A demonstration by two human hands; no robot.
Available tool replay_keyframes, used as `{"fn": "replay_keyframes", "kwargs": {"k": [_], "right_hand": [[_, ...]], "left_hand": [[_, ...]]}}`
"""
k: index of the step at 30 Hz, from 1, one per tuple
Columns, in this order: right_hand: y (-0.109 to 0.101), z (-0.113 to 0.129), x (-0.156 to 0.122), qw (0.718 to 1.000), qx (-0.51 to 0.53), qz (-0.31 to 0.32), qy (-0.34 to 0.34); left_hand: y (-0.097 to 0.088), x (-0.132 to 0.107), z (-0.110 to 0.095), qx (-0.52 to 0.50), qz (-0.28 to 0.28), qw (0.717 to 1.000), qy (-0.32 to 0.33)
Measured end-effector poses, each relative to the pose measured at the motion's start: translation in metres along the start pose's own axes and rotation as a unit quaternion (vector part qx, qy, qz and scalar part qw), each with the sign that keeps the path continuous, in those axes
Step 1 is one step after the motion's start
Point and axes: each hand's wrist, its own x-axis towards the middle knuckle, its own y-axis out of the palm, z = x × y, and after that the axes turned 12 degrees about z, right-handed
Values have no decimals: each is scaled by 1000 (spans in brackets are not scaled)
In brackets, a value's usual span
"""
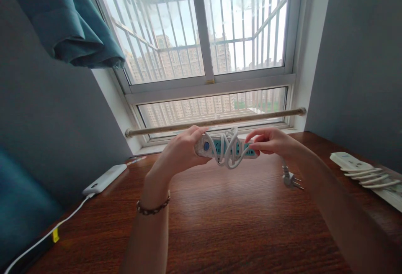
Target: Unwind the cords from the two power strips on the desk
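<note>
Our left hand [182, 148], a power strip [217, 146] and our right hand [272, 142].
Left fingers grip the strip's switch [206, 145] end; just past them, loops of cord [232, 166] lie across its middle; right fingers pinch the cord at the other end, the plug [288, 178] hanging below them. We judge a firm left grip and gentle cord handling best.

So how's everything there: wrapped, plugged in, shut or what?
Held power strip: loosely wrapped in cord
Its plug: unplugged, prongs bare
Left hand: gripping strip
Right hand: touching strip
Other power strip: wound with wire
White box: cable plugged in
Window: looks shut
Curtain: bunched up
</note>
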Motion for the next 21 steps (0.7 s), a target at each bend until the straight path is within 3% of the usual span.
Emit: {"fn": "replay_keyframes", "kwargs": {"k": [4, 8, 13, 18, 21], "right_hand": [[-10, 2, -5, 990, 68, -117, -32], [-20, -2, -5, 960, 109, -244, -81], [-25, -8, -1, 929, 117, -344, -62], [-28, -20, 3, 937, 57, -342, -48], [-26, -30, 8, 972, -7, -233, 3]], "left_hand": [[-3, -4, 0, -2, 22, 1000, -11], [-2, -5, -1, 9, 27, 1000, -14], [0, -2, -4, -30, 22, 999, 6], [-1, -6, -2, -114, 10, 993, 16], [-2, -8, -1, -203, -33, 978, 19]]}}
